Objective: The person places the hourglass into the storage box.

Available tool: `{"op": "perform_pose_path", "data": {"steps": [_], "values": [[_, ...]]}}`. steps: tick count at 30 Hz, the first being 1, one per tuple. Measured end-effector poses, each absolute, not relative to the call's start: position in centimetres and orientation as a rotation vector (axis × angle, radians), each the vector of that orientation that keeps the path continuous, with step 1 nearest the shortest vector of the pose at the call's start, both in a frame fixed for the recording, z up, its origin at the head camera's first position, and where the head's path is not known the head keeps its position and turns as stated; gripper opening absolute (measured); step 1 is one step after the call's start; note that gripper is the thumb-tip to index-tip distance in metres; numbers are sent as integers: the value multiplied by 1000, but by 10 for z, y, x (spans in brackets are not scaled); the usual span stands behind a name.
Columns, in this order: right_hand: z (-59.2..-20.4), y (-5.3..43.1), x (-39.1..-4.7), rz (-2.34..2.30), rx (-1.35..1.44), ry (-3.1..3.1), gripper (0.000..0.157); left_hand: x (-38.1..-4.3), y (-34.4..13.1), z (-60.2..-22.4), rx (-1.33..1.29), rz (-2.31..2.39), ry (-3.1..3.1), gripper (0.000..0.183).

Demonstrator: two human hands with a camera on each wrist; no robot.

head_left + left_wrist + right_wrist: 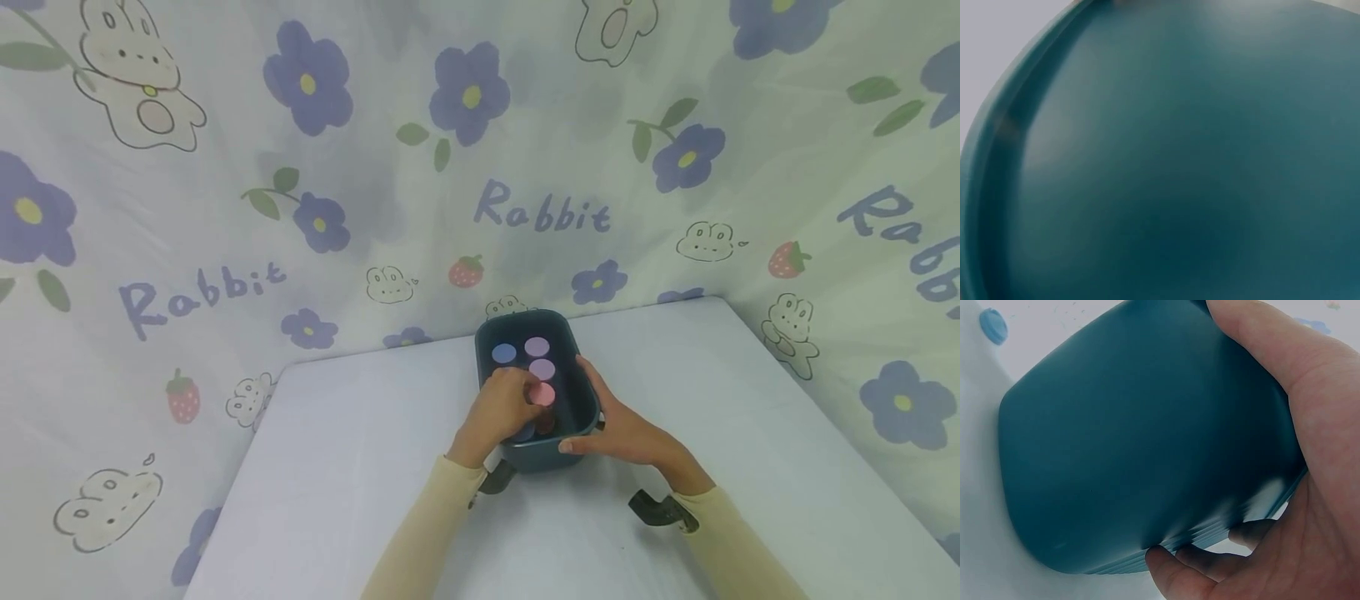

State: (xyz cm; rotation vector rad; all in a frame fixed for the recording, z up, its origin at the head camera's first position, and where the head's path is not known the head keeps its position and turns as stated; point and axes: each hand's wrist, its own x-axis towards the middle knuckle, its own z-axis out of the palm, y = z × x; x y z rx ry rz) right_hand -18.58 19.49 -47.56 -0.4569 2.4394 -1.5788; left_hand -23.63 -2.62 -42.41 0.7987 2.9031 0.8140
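Note:
A dark teal bin stands on the white table, with several round, flat-topped pieces inside. Among them are a blue disc, two lilac discs and a brown one. My left hand reaches in over the left rim, thumb and forefinger pinching a pink disc. The bin wall fills the left wrist view and hides that hand there. My right hand grips the bin's near right corner. In the right wrist view its thumb lies on the near end and its fingers along the ribbed side.
The white table spreads around the bin. Behind it hangs a cloth printed with rabbits and flowers, close to the bin's far end. Dark camera mounts jut from both wrists.

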Motion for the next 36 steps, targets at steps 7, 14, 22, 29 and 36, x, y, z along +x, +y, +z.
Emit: {"op": "perform_pose_path", "data": {"steps": [7, 14, 22, 29, 36], "values": [[-476, 195, -186, -1587, -475, 2430, 129, -236, -32, -423, 804, 921, 2856, 18], [-477, 196, -187, -1589, -489, 2443, 128, -232, -44, -419, 783, 1144, 2738, 24], [-475, 196, -186, -1577, -439, 2440, 130, -218, -86, -402, 636, 1335, 2755, 44], [-477, 196, -185, -1562, -436, 2459, 130, -209, -127, -405, 623, 1441, 2808, 38], [-477, 195, -186, -1582, -442, 2443, 130, -197, -160, -425, 630, 1531, 2838, 30]]}}
